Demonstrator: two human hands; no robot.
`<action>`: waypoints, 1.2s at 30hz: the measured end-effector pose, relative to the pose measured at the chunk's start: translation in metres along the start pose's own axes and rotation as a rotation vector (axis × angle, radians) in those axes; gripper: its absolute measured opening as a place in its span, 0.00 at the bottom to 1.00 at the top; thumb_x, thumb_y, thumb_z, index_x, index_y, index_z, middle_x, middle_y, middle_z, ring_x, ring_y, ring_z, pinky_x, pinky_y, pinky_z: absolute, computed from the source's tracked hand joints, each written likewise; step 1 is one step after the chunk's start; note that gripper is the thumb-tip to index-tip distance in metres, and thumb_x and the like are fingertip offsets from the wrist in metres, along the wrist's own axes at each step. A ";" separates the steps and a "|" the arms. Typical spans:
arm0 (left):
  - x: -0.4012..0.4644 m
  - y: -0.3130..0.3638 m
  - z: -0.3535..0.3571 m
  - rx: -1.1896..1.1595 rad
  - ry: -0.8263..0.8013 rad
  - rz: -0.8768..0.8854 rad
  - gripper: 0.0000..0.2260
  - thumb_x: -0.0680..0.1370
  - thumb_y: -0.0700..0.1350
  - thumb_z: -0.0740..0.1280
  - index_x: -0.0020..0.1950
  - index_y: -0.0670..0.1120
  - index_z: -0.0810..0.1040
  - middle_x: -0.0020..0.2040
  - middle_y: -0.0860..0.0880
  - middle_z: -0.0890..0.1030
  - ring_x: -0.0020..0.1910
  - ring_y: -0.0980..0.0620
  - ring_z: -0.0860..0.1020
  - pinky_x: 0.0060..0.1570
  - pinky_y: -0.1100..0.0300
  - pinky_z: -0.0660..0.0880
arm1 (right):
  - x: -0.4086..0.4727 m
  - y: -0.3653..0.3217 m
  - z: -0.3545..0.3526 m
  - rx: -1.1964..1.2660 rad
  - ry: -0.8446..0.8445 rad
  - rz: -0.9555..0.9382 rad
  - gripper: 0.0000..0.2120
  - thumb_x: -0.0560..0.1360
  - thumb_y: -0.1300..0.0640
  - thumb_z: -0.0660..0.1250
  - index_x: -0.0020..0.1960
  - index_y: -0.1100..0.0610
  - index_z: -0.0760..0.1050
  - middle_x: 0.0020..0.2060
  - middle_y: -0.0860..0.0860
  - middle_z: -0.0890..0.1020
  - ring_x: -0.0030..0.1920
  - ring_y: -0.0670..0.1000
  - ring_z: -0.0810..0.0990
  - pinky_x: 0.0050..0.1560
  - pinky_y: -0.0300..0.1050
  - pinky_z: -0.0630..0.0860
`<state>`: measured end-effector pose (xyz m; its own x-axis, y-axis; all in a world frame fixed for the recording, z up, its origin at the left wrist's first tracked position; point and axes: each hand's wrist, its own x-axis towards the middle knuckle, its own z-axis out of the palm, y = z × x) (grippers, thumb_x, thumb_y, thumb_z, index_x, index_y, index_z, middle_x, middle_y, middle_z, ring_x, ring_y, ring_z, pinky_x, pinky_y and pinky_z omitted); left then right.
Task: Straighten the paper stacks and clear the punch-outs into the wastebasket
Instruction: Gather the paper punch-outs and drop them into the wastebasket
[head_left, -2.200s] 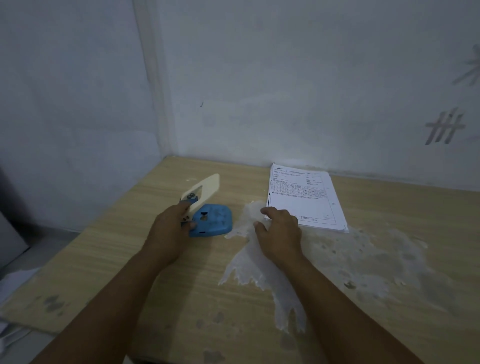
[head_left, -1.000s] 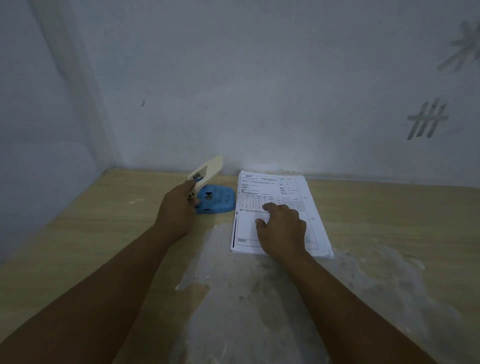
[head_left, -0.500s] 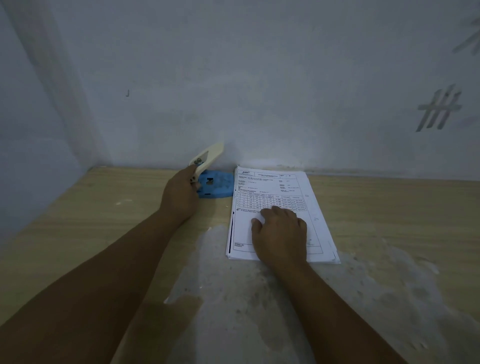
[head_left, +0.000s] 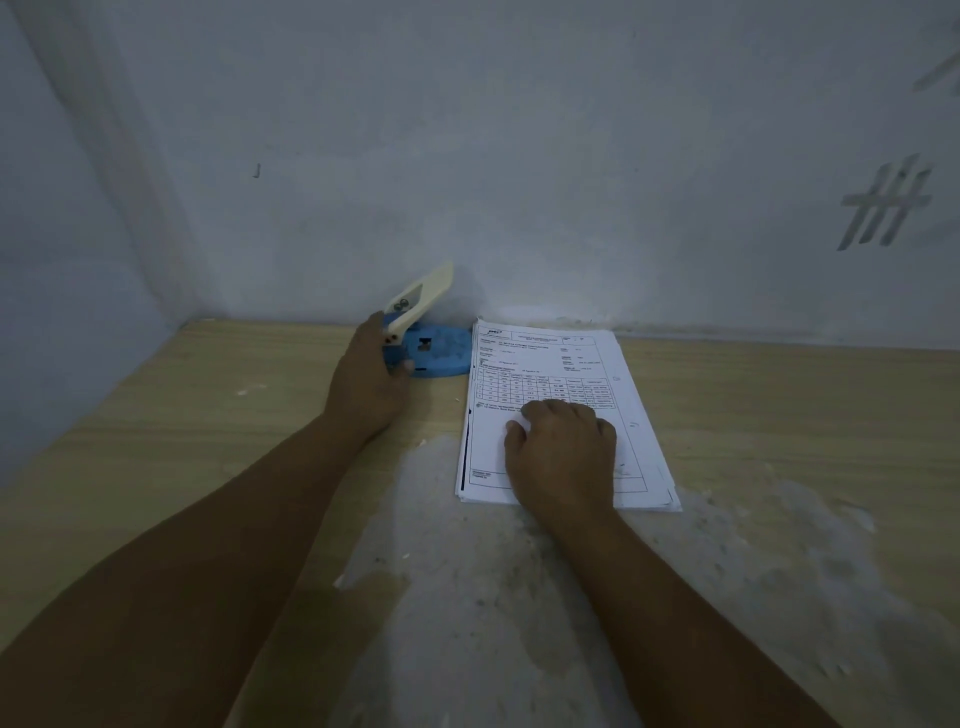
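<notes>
A bare, makeshift office corner — printed forms (head_left: 550, 395) and hole punch (head_left: 431, 353) on a worn desk (head_left: 208, 441).

Wooden table (head_left: 779, 395) — paper stack (head_left: 550, 364), hole punch (head_left: 441, 358)

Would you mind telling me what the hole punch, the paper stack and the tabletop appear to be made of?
Hole punch: looks like moulded plastic, matte blue base, cream lever; small screws look metal.
Paper stack: thin white printed sheets, edges slightly fanned.
Tabletop: probably wood-grain laminate, since a pale underlayer shows in patches where the surface seems to have peeled.
</notes>
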<state>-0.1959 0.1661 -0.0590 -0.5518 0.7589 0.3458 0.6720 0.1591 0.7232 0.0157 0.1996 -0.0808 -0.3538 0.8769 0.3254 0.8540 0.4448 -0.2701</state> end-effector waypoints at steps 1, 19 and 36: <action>-0.007 0.002 -0.003 -0.003 0.011 -0.003 0.28 0.77 0.40 0.67 0.75 0.47 0.62 0.68 0.51 0.71 0.63 0.55 0.69 0.56 0.66 0.64 | 0.000 -0.001 -0.002 -0.011 0.009 -0.003 0.19 0.79 0.43 0.56 0.62 0.51 0.77 0.58 0.49 0.82 0.59 0.52 0.77 0.65 0.53 0.66; -0.133 -0.002 -0.121 -0.027 0.283 -0.127 0.06 0.76 0.44 0.69 0.52 0.47 0.83 0.44 0.51 0.82 0.43 0.56 0.79 0.38 0.74 0.68 | -0.075 -0.069 -0.036 0.201 0.003 -0.155 0.15 0.78 0.48 0.61 0.59 0.50 0.80 0.54 0.50 0.84 0.55 0.54 0.78 0.55 0.51 0.70; -0.212 -0.042 -0.162 -0.617 0.447 -0.487 0.04 0.71 0.45 0.72 0.45 0.50 0.83 0.45 0.46 0.85 0.50 0.47 0.83 0.57 0.49 0.78 | -0.149 -0.153 -0.023 0.335 -0.230 -0.334 0.13 0.78 0.48 0.61 0.57 0.49 0.81 0.51 0.49 0.84 0.56 0.55 0.75 0.54 0.51 0.69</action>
<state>-0.1872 -0.1033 -0.0662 -0.9329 0.3594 0.0248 0.0011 -0.0659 0.9978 -0.0529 -0.0034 -0.0669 -0.6930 0.6777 0.2460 0.5245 0.7080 -0.4728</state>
